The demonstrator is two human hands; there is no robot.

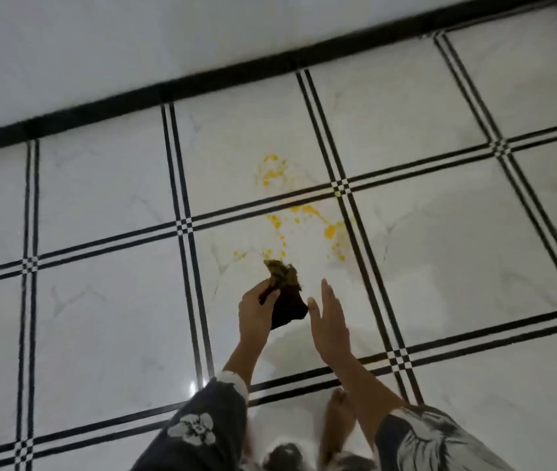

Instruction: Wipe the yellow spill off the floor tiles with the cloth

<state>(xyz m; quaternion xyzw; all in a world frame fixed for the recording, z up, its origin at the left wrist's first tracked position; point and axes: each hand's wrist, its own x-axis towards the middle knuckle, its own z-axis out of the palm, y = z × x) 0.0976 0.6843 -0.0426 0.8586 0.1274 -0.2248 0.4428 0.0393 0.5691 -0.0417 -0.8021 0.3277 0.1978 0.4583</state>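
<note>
White floor tiles [100, 300], yellow spill [331, 231] beyond cloth [287, 290] clutched in left grip [256, 314], right grip [330, 324] flat-fingered beside

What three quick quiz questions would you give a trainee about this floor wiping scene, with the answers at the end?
1. True or false: the right hand grips the cloth.
2. The yellow spill lies: A on the black skirting; B on both sides of a striped border; C under a foot.
3. Short answer: is the spill fully wiped away?

Key
1. False: the left hand grips it, and the right hand is open with straight fingers.
2. B.
3. No, yellow blots are on the floor beyond the cloth.
</note>
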